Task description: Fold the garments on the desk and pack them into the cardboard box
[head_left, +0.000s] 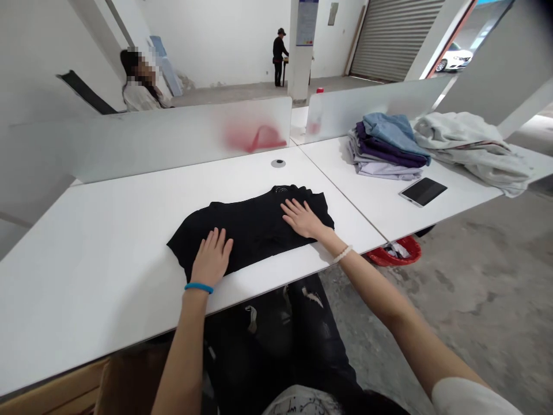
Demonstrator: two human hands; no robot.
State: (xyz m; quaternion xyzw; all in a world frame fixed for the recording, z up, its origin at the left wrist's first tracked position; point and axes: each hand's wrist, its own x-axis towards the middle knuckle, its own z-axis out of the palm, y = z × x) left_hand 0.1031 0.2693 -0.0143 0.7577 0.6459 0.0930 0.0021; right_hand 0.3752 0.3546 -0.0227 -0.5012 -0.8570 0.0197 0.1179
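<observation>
A black garment (254, 227) lies spread in a long folded strip on the white table (108, 242), near its front edge. Flat on the garment's left part rests my left hand (211, 256), its fingers stretched out, with a blue band at the wrist. My right hand (302, 219) lies on the garment's right part, fingers spread, a pale beaded bracelet on that wrist. Neither hand grips the cloth. The garment's exact kind is hard to make out in this folded state.
Folded clothes (386, 147) are stacked at the back right, beside a pile of pale cloth (470, 144). A tablet (423, 191) lies before them. Frosted dividers (173, 135) border the table's back. Below the front edge sits a red-lined bin (412, 253). Two people are beyond.
</observation>
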